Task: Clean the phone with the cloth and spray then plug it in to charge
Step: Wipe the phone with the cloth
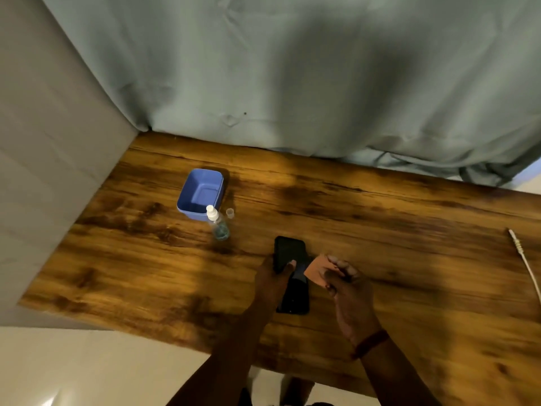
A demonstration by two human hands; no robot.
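My left hand grips a black phone just above the wooden table, thumb on its lower edge. My right hand pinches a small orange-brown cloth right beside the phone's lower right corner. A clear spray bottle with a white nozzle stands to the left of the phone, its small clear cap next to it. A white charging cable lies at the table's far right edge. Under my hands a second dark flat slab rests on the table; I cannot tell what it is.
A blue plastic tub sits behind the spray bottle at the back left. A grey-green curtain hangs along the table's far edge, and a pale wall bounds the left side.
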